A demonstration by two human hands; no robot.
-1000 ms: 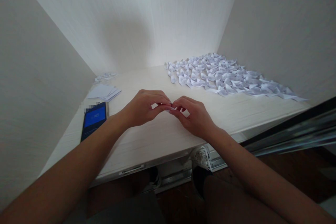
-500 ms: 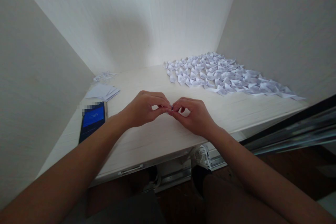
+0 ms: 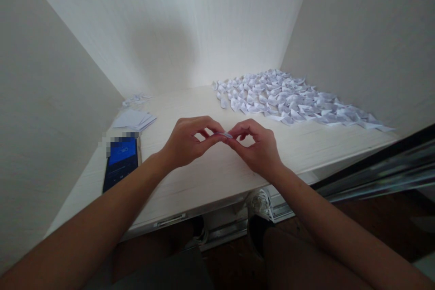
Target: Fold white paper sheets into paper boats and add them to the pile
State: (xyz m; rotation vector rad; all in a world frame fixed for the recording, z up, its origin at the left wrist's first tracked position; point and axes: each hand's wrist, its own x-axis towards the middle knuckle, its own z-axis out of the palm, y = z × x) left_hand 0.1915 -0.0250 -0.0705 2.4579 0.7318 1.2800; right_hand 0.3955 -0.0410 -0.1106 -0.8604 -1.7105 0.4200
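A small piece of folded white paper (image 3: pixel 225 134) shows between my fingertips above the middle of the white table (image 3: pixel 190 192). My left hand (image 3: pixel 193 139) pinches its left side between thumb and fingers. On the other side, my right hand (image 3: pixel 253 145) grips it between thumb and index finger, the two hands' fingertips nearly touching. Most of the paper is hidden by my fingers. Beyond my right hand, many small folded paper boats (image 3: pixel 272 95) lie crowded together at the back right.
At the left lie a stack of paper sheets (image 3: pixel 134 120), some paper scraps (image 3: pixel 137 99) behind it, and a phone (image 3: pixel 121 158) with its screen lit, close to my left forearm. Walls close in the table at the back and sides. A dark-edged panel (image 3: pixel 374 163) stands at the right.
My fingers have shifted on the paper, and more of its white edge now shows between them. My right hand has opened a wider loop between thumb and index finger.
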